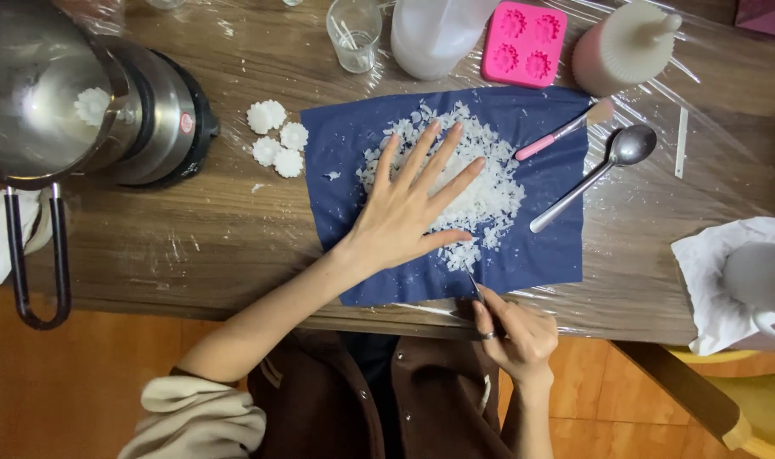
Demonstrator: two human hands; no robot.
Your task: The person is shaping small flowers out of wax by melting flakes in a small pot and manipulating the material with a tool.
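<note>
Flakes (481, 191) lie under our flat, spread left hand (409, 212) on the cloth (540, 246); at 5 o'clock, our right hand (515, 336) pinches a blade (476, 289).

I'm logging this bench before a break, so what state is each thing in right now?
Left hand: flat, fingers spread on white flakes.
Right hand: pinching blue sheet at its near edge.
Metal pot: tilted, white flower piece inside.
Pink mould: cavities empty.
Spoon: lying empty.
Brush: lying on the sheet.
Four white flowers: unmoulded, clustered.
</note>
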